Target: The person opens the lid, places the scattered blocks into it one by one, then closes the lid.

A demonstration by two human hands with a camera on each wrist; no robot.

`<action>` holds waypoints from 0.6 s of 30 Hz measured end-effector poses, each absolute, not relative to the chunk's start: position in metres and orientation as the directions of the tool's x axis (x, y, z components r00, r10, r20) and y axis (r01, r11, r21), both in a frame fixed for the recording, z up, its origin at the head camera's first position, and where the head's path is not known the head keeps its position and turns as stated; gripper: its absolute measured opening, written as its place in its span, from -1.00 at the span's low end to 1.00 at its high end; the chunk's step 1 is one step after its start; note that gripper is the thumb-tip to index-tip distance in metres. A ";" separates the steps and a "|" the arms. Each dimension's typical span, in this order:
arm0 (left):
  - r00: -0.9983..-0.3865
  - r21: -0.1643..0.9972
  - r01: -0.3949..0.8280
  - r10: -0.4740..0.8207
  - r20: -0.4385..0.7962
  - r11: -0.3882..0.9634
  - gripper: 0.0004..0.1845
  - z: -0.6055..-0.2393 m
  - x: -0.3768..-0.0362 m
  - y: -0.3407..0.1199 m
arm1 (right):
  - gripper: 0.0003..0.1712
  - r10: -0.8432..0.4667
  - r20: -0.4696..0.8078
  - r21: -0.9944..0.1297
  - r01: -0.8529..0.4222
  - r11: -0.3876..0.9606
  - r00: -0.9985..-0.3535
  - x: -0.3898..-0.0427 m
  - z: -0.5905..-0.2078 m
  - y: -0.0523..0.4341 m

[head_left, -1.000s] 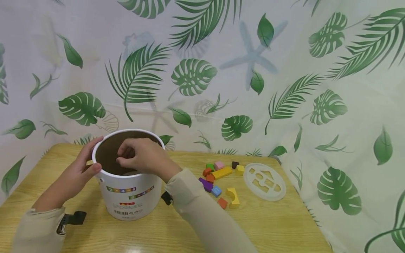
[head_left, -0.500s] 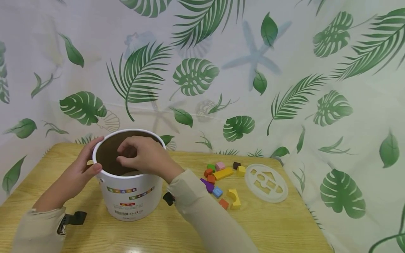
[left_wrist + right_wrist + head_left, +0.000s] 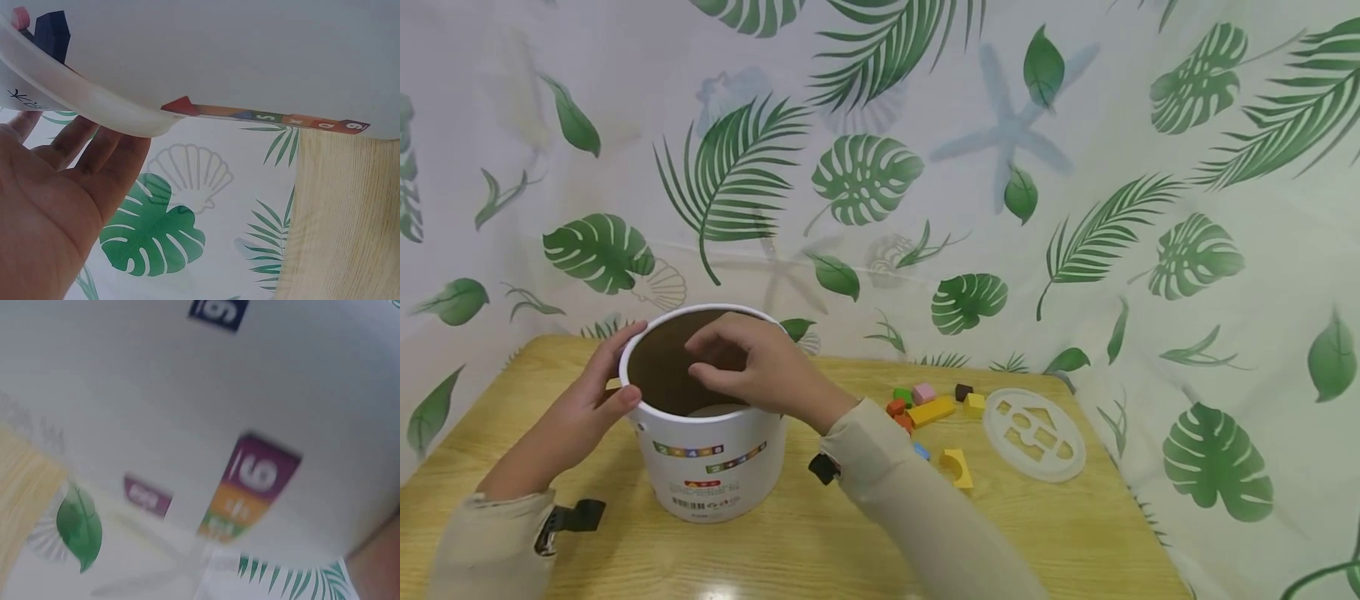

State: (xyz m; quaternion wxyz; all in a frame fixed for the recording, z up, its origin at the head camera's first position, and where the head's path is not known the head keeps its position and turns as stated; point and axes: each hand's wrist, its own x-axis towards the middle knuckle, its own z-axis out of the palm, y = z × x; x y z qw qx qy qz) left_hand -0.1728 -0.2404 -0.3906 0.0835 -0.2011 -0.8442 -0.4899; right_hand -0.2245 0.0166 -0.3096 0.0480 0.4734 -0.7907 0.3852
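I am at the step of putting blocks into the white bucket [image 3: 707,433], judging by where my hands are. My left hand [image 3: 576,417] steadies it — straight fingers [image 3: 94,150] lie against the outside wall just under the rim, thumb at the lip, nothing curled round it. My right hand [image 3: 760,367] hangs over the bucket's open mouth, its fingers loosely curled and drawn together above the brown inside. I cannot tell whether they pinch a block; none shows between them. The right wrist view gives only a blur of the bucket's printed wall.

The bucket stands on the wooden bench [image 3: 1060,533], directly under my right hand and against my left palm. The loose coloured blocks [image 3: 936,410] lie to the right of my right forearm, well apart from the fingers, and the white shape-sorter lid [image 3: 1033,433] lies flat beyond them.

The next move, as I judge it, calls for lifting the right hand clear of the rim and reaching right to the blocks — the left keeping the bucket from tipping.
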 end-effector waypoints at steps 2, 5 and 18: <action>-0.904 0.797 0.423 0.259 0.340 0.431 -0.20 -0.390 -0.172 -0.239 | -0.69 -0.698 0.479 -0.543 -0.804 0.241 -0.533 -0.225 -0.310 0.028; -0.901 0.797 0.428 0.261 0.345 0.425 -0.20 -0.389 -0.171 -0.239 | -0.65 -0.655 0.548 -0.504 -0.831 0.236 -0.519 -0.228 -0.311 0.050; -0.905 0.790 0.423 0.250 0.344 0.444 -0.20 -0.393 -0.173 -0.241 | -0.65 -0.520 0.464 -0.511 -0.696 0.504 -0.717 -0.251 -0.353 0.196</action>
